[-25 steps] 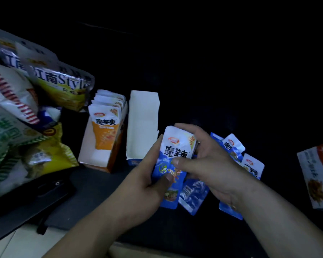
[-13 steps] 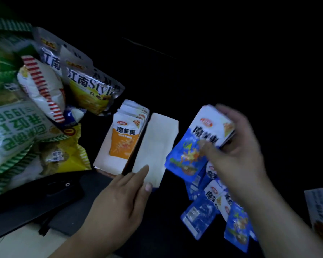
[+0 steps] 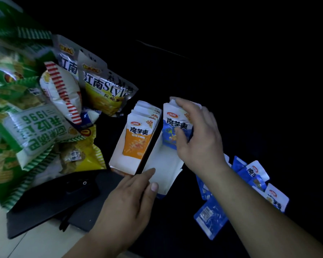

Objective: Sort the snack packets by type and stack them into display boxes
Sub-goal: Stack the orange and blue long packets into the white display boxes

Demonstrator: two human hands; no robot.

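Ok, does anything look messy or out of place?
Yes: the loose blue packets on the right lie scattered and overlapping, one of them face down. The big snack bags on the left are heaped. The orange packets are stacked neatly.

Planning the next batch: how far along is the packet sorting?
Done: orange packets stand stacked in the left box. In hand: the right hand holds a bunch of blue packets in the right box, steadied by the left hand. Left: loose blue packets lie on the dark table.
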